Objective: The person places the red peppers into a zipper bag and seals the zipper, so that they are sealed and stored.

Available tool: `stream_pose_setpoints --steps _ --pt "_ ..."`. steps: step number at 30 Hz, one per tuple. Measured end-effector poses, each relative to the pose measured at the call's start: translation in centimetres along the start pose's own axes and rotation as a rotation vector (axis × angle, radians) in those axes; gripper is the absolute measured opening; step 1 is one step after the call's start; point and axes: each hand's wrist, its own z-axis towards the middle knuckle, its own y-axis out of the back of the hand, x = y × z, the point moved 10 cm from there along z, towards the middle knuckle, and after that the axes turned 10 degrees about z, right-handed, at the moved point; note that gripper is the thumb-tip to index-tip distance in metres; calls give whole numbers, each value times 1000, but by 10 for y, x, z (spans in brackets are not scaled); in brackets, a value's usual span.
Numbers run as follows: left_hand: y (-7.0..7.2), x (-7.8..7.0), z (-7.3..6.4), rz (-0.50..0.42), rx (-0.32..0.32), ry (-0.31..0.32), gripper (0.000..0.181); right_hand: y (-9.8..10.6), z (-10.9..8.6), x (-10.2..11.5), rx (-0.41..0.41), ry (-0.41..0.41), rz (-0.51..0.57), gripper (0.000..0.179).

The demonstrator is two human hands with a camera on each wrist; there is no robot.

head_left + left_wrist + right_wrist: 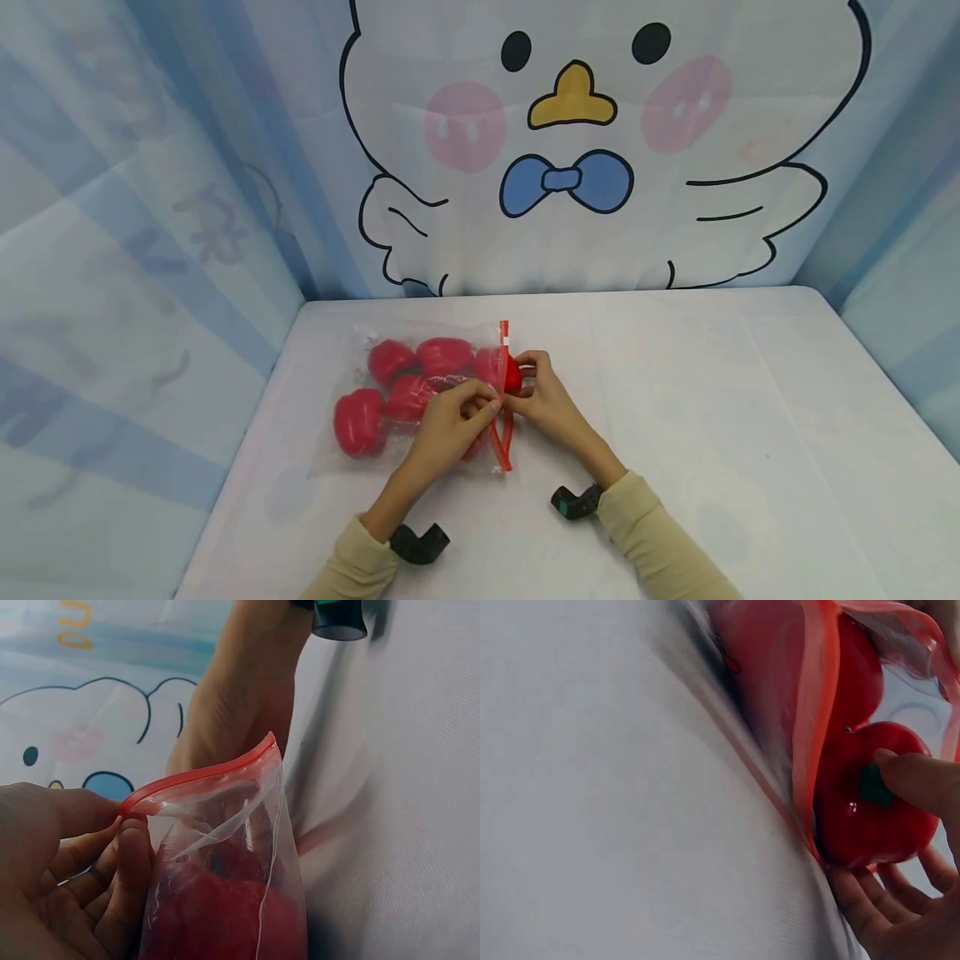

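A clear zip bag (416,467) with a red zip edge (504,333) lies on the table with several red bell peppers (360,422) inside. My left hand (450,421) pinches the zip edge between thumb and finger, clearest in the left wrist view. At the bag's mouth, my right hand (555,408) grips a red bell pepper (840,817). The right wrist view has the thumb by its green stem (874,786) and the fingers beneath. This pepper sits partly within the opening, touching another pepper (859,675). In the left wrist view the bag hides the right fingers.
The white table (750,433) extends right of the bag. Behind it hangs a curtain (570,250) with a cartoon figure, and more curtain (135,333) lines the left side. Black wrist cameras (420,544) jut out from both sleeves.
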Motion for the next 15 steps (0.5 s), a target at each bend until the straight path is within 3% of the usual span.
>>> stream_pose_setpoints --steps 4,11,15 --pt "0 0 0 12 0 -3 9 -2 1 -2 -5 -5 16 64" --pt "0 1 -1 6 14 19 9 -4 1 4 47 58 83 62" --pt "-1 0 0 8 24 17 8 -2 1 5 16 93 111 59"
